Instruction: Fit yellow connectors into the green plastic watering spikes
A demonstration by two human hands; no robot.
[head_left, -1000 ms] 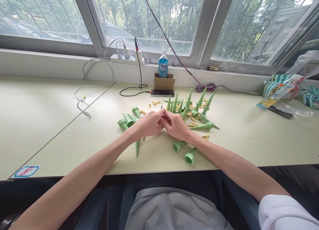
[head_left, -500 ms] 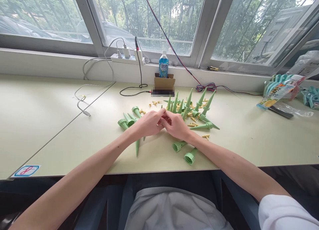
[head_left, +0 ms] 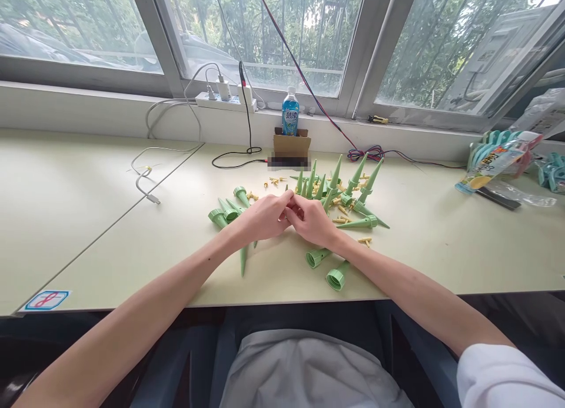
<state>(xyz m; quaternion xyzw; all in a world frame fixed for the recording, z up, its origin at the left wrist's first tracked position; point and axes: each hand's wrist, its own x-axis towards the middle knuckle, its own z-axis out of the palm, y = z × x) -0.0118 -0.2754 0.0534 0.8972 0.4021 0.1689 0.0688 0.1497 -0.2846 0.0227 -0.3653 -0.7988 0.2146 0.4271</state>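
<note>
My left hand [head_left: 268, 215] and my right hand [head_left: 311, 221] meet over the table, fingertips pressed together. Both are closed; whatever they hold is hidden behind the fingers. Just beyond my right hand several green plastic watering spikes [head_left: 334, 175] stand upright, points up. One green spike [head_left: 359, 222] lies on its side to the right of that hand. Nearer me, two spikes with threaded caps [head_left: 336, 278] lie partly under my right forearm. More green spikes [head_left: 217, 218] lie beside and under my left wrist. Small yellow plastic pieces [head_left: 342, 210] are scattered among the spikes.
A blue-labelled bottle [head_left: 290, 115] stands in a small cardboard box [head_left: 291, 142] at the back. A power strip [head_left: 226, 102] with cables sits on the sill. A grey cable [head_left: 148, 187] lies left. Packages [head_left: 488, 163] and a black strip [head_left: 498, 198] lie far right.
The view has shifted very slightly. Both hands stay together in the same place, with hardly any visible finger movement.
</note>
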